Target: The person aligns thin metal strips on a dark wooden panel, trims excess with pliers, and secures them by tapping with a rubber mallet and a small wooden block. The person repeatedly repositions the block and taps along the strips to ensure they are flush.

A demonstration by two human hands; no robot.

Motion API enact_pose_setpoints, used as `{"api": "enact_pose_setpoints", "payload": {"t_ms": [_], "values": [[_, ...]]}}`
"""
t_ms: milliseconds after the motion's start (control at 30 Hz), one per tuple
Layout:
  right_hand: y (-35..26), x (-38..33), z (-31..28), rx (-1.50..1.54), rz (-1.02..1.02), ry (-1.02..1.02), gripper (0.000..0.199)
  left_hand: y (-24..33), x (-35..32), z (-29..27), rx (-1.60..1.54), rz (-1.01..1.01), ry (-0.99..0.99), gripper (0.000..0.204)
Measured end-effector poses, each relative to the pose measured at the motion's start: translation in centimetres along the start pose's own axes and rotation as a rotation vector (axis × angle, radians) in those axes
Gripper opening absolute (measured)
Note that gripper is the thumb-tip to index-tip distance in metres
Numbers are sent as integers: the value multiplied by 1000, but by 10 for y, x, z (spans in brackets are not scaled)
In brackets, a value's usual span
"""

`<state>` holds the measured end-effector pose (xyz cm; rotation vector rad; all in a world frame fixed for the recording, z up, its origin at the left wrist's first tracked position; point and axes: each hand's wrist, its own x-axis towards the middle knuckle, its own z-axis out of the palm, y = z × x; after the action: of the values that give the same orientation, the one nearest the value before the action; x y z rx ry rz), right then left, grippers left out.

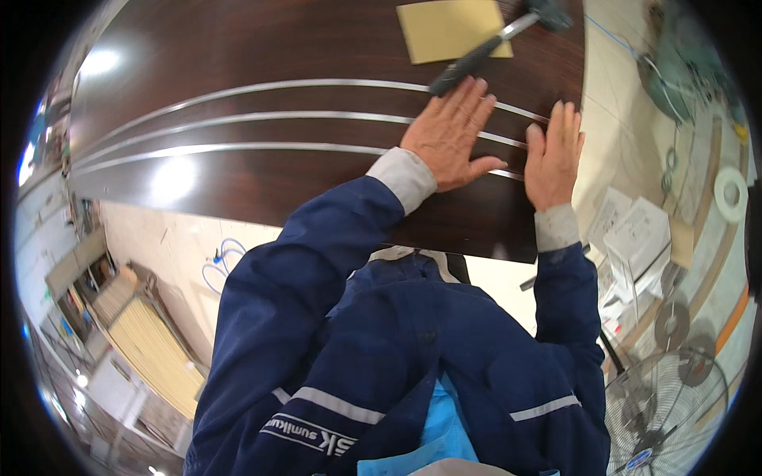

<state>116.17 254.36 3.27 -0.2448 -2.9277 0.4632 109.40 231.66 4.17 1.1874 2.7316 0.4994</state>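
Observation:
A dark brown, glossy wood-grain panel (262,182) lies before me, with three thin silver strips (317,116) running along it from left to right. My left hand (450,136) rests flat over the strips near their right part, fingers stretched out. Close to the panel's right edge, my right hand (553,159) lies over the strip ends with its fingers straight and the thumb apart. Neither hand grips anything. Just beyond my left fingertips is a hammer (475,65) with a black handle and metal shaft, lying partly across a yellowish square sheet (432,33).
On the right, a standing fan (663,420) is near white wrapped packages (635,238) and a pale green tape roll (730,194). A green machine-like object (671,87) stands at the upper right. Blue hose (226,258) and a stack of yellowish boards (151,345) lie at lower left.

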Motion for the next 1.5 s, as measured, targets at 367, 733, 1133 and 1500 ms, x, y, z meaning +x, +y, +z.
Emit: {"api": "enact_pose_setpoints", "payload": {"t_ms": [367,733,1133,1500], "values": [[-106,-97,16,-112,-177,-160,93,-95,-222,-53,26,-364,-26,104],[-104,-102,15,-57,-314,-96,59,-244,-310,-99,221,-745,140,102],[-108,-101,11,-29,-263,-68,54,-302,-337,-99,251,-789,211,93],[-114,26,18,162,282,102,97,-377,-335,-125,377,-1181,440,100]]}}
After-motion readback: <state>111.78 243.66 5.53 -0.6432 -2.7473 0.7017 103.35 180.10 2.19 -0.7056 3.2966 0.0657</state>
